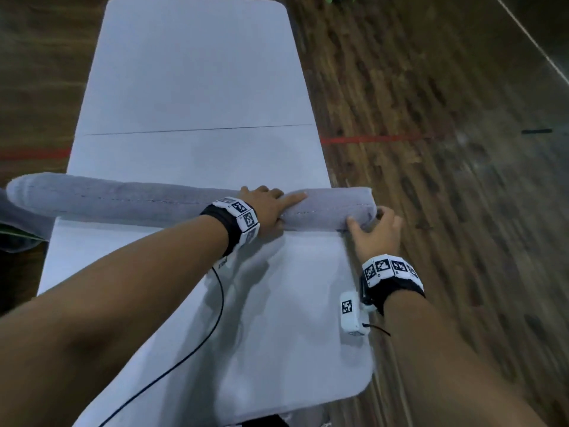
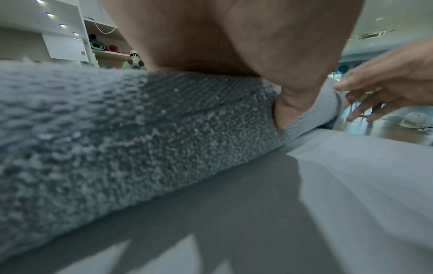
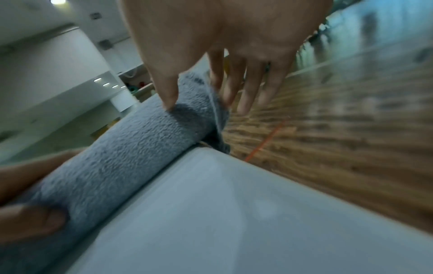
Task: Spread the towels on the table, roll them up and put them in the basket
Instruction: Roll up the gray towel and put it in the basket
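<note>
Towel (image 1: 172,200) roll lies crosswise under the flat left hand (image 1: 264,208); right hand (image 1: 374,231) pinches its end.

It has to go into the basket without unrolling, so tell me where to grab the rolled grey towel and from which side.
Grip the rolled grey towel around its middle, coming from above. It is one long soft roll lying across the table, both ends overhanging the edges, so an end grip would probably let it sag. The left hand already rests there; the right hand is at the end.
</note>
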